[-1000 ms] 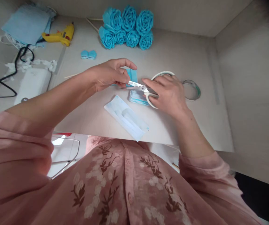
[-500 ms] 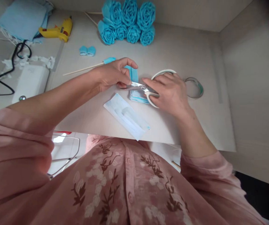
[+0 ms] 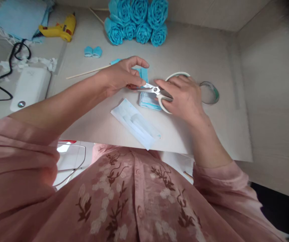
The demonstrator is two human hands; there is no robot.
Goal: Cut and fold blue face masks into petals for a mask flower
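Note:
In the head view, my right hand (image 3: 184,95) grips a pair of white-handled scissors (image 3: 155,90), blades pointing left and slightly apart. My left hand (image 3: 131,75) pinches thumb against finger by the blade tips, on a small pale piece of fabric (image 3: 146,86) that is mostly hidden. Behind those fingers shows a blue fabric strip (image 3: 142,73). A thin wooden stick (image 3: 89,72) lies left of the left hand, with blue material at its far end. Beneath the scissors is a stack of folded pale-blue pieces (image 3: 149,101). Nearer me lies an opened light-blue mask sheet (image 3: 135,124).
Blue fabric roses (image 3: 136,23) sit at the back. Leftward are two small blue petals (image 3: 93,52), a yellow glue gun (image 3: 63,30), stacked masks (image 3: 19,20), a white power bank (image 3: 31,89) and a black cable (image 3: 9,69). A tape roll (image 3: 209,93) lies right.
The scissors' blades have turned a little and moved slightly up and right against my left fingertips. Both hands keep their grips. The whole view has shifted slightly.

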